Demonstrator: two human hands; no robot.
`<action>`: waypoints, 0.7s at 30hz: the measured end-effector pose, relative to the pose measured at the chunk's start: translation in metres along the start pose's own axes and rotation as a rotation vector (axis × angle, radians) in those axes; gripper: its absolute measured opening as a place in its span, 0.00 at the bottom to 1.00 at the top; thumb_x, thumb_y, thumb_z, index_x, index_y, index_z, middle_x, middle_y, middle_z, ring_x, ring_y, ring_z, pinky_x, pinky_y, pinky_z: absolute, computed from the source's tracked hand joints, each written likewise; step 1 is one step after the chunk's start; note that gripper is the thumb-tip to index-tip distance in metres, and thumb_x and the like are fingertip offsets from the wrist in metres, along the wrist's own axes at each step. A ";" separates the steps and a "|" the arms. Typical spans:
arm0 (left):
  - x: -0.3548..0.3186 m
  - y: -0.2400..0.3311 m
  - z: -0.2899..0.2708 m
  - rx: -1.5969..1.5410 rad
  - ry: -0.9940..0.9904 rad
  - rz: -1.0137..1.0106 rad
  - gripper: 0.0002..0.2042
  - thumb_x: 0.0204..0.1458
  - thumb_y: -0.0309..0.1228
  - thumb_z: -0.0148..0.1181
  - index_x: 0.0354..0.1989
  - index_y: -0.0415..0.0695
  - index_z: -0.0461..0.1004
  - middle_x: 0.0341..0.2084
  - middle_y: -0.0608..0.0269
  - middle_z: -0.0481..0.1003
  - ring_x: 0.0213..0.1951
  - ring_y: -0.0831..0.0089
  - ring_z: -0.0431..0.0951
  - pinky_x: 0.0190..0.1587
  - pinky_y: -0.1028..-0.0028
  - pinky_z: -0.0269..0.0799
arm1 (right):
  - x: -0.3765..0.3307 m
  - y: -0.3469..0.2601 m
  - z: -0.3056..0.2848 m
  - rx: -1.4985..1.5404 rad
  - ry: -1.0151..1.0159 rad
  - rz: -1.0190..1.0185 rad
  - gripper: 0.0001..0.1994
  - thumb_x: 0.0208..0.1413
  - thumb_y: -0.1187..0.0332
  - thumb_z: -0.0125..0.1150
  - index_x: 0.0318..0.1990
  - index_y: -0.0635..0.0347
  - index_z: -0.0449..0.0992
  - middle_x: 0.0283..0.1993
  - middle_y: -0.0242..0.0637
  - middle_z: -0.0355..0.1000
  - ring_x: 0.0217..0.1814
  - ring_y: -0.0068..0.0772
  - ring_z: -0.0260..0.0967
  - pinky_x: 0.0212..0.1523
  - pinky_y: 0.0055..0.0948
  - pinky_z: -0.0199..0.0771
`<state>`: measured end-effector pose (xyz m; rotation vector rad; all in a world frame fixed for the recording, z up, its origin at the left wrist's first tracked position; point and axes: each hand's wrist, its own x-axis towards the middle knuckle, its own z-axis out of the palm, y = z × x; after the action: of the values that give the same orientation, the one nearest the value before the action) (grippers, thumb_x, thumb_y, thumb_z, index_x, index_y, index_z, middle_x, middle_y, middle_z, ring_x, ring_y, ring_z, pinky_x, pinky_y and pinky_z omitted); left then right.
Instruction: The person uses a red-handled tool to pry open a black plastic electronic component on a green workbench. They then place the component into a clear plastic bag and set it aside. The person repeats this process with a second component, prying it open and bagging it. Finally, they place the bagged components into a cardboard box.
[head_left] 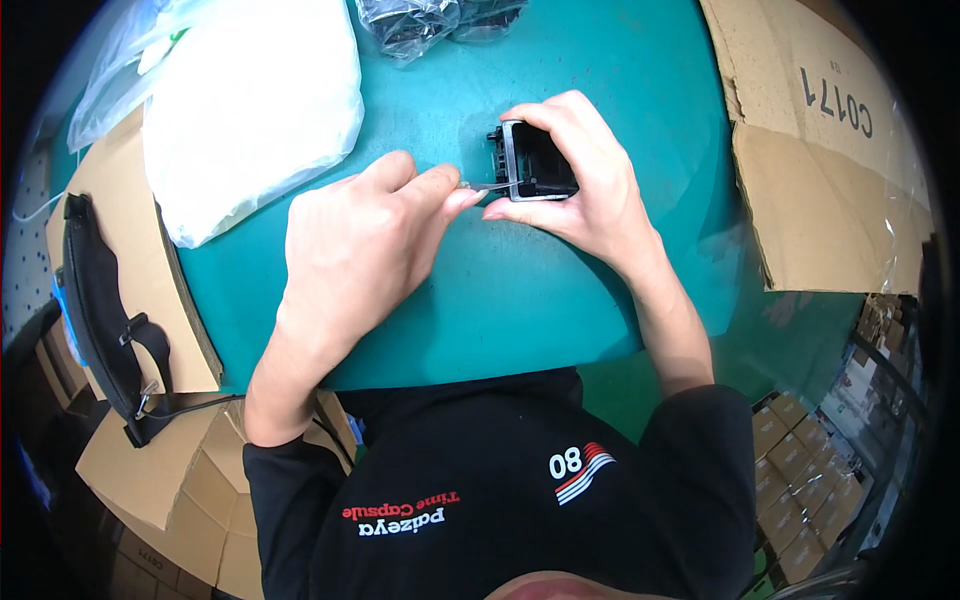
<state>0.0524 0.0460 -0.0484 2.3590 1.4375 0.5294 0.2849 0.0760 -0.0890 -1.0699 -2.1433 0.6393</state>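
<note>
One left hand [365, 225] pinches a thin tool [490, 186], tip at the black case [540, 160]. The right hand [597, 165] grips this case, upper center, above the green table [470, 310]. Beyond: white bag [255, 110], upper left; clear bag [412, 25], top edge.

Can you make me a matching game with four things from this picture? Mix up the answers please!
Things:
1. left hand
2. right hand
3. big white bag
4. black pouch

Clues:
A. at far left, over brown cardboard
B. pinching a slim tool
C. spread out beyond the left hand
D. gripping a black casing

Pairs: 1-B; 2-D; 3-C; 4-A
</note>
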 end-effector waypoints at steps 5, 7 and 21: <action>-0.005 0.002 -0.004 -0.008 -0.035 0.015 0.07 0.60 0.40 0.65 0.35 0.51 0.82 0.20 0.63 0.68 0.20 0.61 0.75 0.22 0.64 0.67 | -0.001 0.002 0.000 0.009 -0.002 -0.001 0.34 0.38 0.53 0.84 0.52 0.59 0.76 0.42 0.40 0.72 0.46 0.47 0.71 0.49 0.40 0.74; -0.005 0.003 -0.002 0.011 -0.030 0.018 0.08 0.60 0.41 0.64 0.34 0.52 0.81 0.20 0.64 0.67 0.20 0.61 0.76 0.21 0.63 0.68 | -0.001 0.002 0.001 0.006 0.007 -0.003 0.34 0.38 0.53 0.84 0.52 0.58 0.76 0.42 0.40 0.72 0.46 0.47 0.71 0.50 0.40 0.74; -0.003 0.005 -0.007 0.006 -0.050 0.009 0.08 0.59 0.41 0.65 0.34 0.53 0.81 0.20 0.63 0.68 0.21 0.61 0.76 0.22 0.63 0.69 | 0.000 0.002 -0.002 -0.010 -0.006 -0.027 0.36 0.36 0.57 0.86 0.54 0.61 0.76 0.46 0.40 0.75 0.47 0.42 0.73 0.47 0.35 0.77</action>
<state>0.0523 0.0417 -0.0405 2.3679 1.4088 0.4654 0.2871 0.0775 -0.0888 -1.0439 -2.1647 0.6209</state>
